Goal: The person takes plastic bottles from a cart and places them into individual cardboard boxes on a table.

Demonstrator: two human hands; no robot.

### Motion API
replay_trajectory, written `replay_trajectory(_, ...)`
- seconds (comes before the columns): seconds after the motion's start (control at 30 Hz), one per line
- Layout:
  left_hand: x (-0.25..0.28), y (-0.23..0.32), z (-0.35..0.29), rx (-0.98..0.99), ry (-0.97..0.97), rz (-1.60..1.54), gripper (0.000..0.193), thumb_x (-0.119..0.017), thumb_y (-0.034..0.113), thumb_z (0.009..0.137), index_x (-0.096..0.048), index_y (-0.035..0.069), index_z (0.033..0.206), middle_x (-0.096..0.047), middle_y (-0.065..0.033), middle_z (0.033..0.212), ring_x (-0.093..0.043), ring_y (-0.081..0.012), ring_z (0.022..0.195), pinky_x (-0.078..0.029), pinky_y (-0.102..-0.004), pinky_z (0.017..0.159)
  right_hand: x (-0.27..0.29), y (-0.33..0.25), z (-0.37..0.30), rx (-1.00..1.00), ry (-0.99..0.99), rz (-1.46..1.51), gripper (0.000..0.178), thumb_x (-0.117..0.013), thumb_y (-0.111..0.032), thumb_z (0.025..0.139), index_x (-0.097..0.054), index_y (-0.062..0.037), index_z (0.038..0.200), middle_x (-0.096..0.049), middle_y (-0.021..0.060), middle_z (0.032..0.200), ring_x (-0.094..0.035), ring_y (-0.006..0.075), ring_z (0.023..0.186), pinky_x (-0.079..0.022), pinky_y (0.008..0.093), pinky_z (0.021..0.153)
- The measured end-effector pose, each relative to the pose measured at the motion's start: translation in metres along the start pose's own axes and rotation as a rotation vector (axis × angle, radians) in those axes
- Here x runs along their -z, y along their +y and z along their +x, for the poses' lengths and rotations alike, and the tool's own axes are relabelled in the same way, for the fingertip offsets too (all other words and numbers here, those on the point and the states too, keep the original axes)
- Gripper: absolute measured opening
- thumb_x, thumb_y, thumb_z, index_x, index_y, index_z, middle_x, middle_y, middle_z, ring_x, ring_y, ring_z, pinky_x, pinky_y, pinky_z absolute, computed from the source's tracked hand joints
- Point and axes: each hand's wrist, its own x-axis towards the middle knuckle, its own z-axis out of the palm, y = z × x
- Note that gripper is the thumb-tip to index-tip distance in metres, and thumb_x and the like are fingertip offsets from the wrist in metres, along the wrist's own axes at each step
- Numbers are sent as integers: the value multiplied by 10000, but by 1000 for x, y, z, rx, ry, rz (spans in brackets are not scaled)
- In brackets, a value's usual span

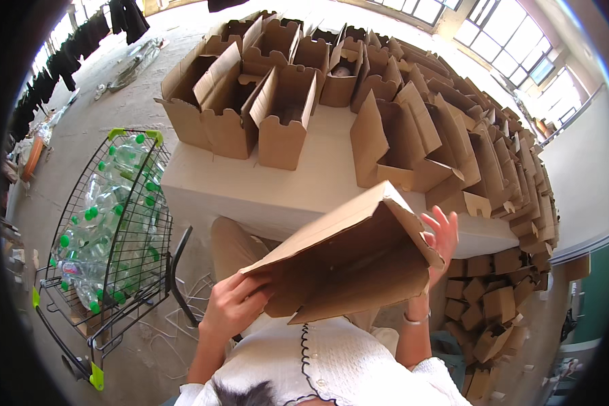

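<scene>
A brown cardboard box (pixel 345 260) is held tilted above my lap, its open side facing me and its inside bare. My left hand (pixel 235 303) grips the lower left edge of this box, the fingertips reaching in over the rim. At the box's right end my right hand (pixel 442 238) is raised with fingers spread, the palm side against the cardboard; part of it is hidden behind the flap. A white bracelet circles my right wrist.
In front of me a white-topped table (pixel 250 181) bears rows of open cardboard boxes (pixel 284 145), with more packed along its right side. Smaller boxes (pixel 499 304) are heaped below on the right. A black wire cart (pixel 115 230) full of green-capped plastic bottles stands at left.
</scene>
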Motion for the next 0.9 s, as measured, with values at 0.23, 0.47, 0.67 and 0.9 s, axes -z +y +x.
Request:
replay_trajectory(0.23, 7, -10, 43, -9, -209, 202, 146, -696, -38, 755, -627, 16, 872, -655, -120, 1168, -659, -328, 1169, -619, -411, 824, 34, 3, -30, 124, -23, -164, 759, -711, -205, 938, -342, -27, 1577, -459, 223, 1547, -477, 370, 1409, -423, 500, 1127)
replay_trajectory(0.47, 32, -42, 93, -47, -355, 215, 165, -678, -69, 783, -642, 22, 917, -639, -107, 1232, -646, -321, 1195, -609, -412, 850, -3, -34, 12, 453, -426, -449, 669, -872, -145, 744, -616, -51, 1355, -658, 125, 1378, -567, 316, 1348, -416, 468, 1167)
replay_trajectory(0.67, 43, -75, 121, -128, -338, 218, 161, -684, -101, 797, -636, 13, 899, -635, -95, 1299, -650, -321, 1196, -586, -410, 903, -39, -34, 46, 562, -698, -530, 532, -859, -131, 734, -691, -87, 1237, -701, 41, 1053, -657, 220, 1052, -480, 411, 1094)
replay_trajectory(0.9, -10, -148, 107, -20, -20, 146, 223, -644, -139, 783, -671, 27, 931, -591, -85, 1399, -501, -350, 1370, -527, -426, 1021, -92, -10, 61, 334, -788, -442, 221, -765, -82, 834, -750, -111, 1053, -705, 96, 868, -688, 263, 806, -550, 381, 703)
